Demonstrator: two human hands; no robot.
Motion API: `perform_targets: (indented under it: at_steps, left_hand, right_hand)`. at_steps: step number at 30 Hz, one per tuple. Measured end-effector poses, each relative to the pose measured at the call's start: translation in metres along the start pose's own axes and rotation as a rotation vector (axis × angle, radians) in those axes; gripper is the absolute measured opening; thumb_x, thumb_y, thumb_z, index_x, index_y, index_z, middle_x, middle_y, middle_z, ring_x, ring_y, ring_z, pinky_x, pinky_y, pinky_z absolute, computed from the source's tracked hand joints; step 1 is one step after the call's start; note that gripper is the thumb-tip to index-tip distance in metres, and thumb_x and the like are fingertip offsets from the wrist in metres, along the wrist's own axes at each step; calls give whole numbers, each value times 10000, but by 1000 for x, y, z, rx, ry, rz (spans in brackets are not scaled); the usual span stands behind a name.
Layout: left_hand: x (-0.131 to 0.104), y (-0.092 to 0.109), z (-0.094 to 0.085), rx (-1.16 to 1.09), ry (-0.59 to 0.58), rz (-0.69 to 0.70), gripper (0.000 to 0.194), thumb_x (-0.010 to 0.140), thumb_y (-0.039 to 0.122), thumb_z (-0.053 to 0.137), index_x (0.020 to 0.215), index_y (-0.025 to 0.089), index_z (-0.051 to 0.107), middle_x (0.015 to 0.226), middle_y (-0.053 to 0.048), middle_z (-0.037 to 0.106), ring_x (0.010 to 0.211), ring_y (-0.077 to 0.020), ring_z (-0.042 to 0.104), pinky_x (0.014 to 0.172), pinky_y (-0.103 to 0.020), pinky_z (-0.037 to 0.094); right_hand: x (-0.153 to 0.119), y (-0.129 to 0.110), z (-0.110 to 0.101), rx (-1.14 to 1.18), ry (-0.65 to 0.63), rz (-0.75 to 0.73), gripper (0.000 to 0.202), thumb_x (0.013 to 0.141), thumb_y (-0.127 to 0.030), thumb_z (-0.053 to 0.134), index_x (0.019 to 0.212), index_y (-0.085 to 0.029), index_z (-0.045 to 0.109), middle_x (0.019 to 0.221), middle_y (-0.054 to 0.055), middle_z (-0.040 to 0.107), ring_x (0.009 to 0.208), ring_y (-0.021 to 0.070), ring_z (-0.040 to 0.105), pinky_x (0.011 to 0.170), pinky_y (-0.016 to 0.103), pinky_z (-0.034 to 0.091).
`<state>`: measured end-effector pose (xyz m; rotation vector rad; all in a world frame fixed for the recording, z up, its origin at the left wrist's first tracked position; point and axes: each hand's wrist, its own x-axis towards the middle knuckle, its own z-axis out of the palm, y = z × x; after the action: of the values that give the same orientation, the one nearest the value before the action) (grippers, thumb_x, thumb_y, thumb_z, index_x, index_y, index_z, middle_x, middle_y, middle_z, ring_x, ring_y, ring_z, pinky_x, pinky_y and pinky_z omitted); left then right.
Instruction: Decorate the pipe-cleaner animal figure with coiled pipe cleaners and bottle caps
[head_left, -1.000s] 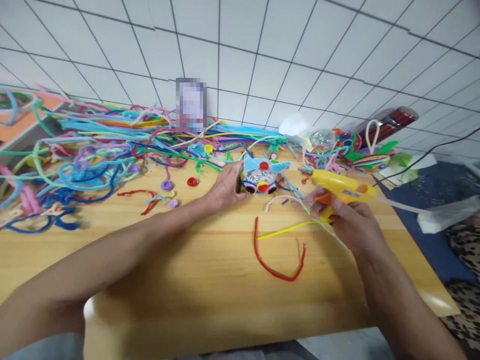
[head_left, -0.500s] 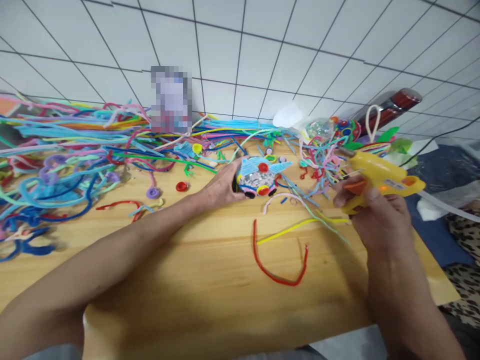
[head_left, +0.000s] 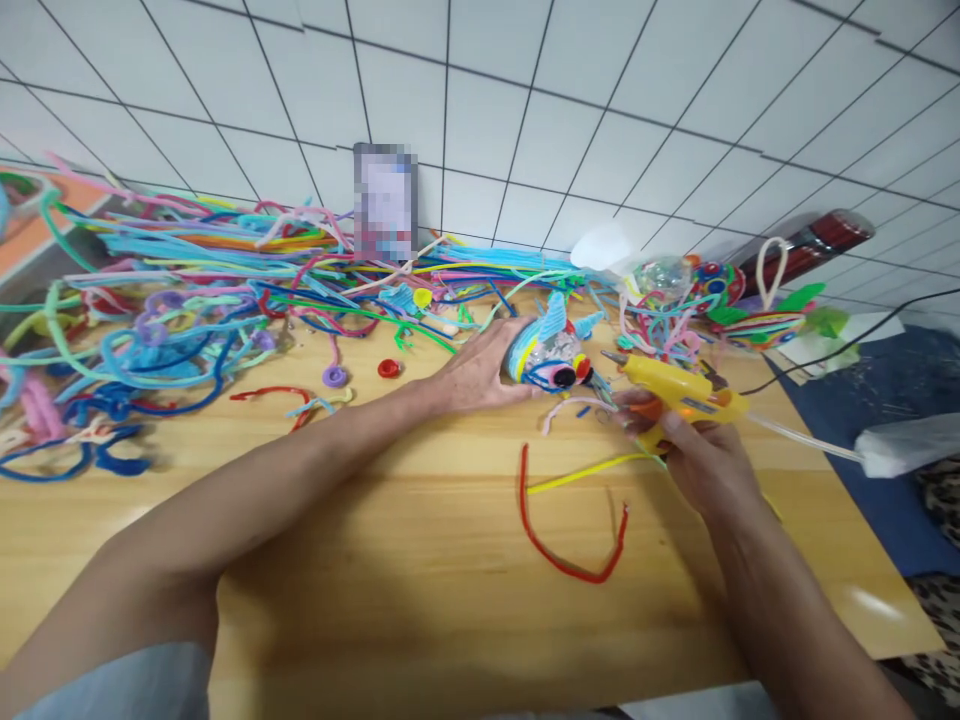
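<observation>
My left hand (head_left: 484,370) is closed around the back of a clear round craft figure (head_left: 553,350) near the middle of the table. Blue pipe-cleaner fins stand up from the figure, and black, pink, yellow and red pieces decorate its front. My right hand (head_left: 694,445) grips a yellow hot glue gun (head_left: 679,385), its nozzle pointing left at the figure with a gap between them. An orange light glows on the glue gun, and a glue stick (head_left: 802,435) sticks out behind it. Below lie a bent red pipe cleaner (head_left: 559,565) and a yellow pipe cleaner (head_left: 581,473).
Heaped pipe cleaners (head_left: 225,250) cover the table's back and left. A phone-like upright object (head_left: 385,200), blurred out, leans on the tiled wall. At the back right are other decorated crafts (head_left: 716,283), a dark red cylinder (head_left: 825,240) and a black cord (head_left: 847,325).
My right hand has brought the glue gun left, closer to the figure. The figure has turned in my left hand, its front now facing right. The view has shifted slightly.
</observation>
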<state>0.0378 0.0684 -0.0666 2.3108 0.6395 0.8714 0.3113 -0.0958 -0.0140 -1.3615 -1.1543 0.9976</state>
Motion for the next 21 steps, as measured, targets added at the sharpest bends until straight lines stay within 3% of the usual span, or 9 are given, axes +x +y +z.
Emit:
perform_targets:
  at_steps: [4,11,16,21]
  left_hand:
    - [-1,-3,4,-14,0,-40,1035,809,613,842,1611,136,397,1595,-232,543,1495,-406,527,1257,-531,430]
    - [2,-6,4,-58,22,-102,1095,798,638,815,1634,109,345,1624,-257,505,1495,-437,519,1260,-573,403]
    - [2,-3,-2,-11,-6,-144,971,835,604,767,1591,112,405,1572,-239,560,1428,-420,577,1213,-551,446]
    - [-1,-5,-1,-16,-11,-62,946,883,586,729,1637,151,361,1622,-214,532,1470,-404,547,1233,-528,428]
  right_hand:
    - [1,-2,0,-7,-14,9,375,842,-571,854,1089,-298,783,1101,56,820,801,215,756,698,340,623]
    - [8,-15,14,7,11,-10,381,792,-612,888,978,-286,825,993,44,816,718,179,704,665,319,596]
    - [20,-30,26,3,31,-10,386,758,-613,912,961,-299,816,1027,36,808,905,210,748,647,285,588]
    - [34,-34,36,53,26,-58,357,771,-566,924,1002,-340,773,1004,2,796,993,231,759,633,293,598]
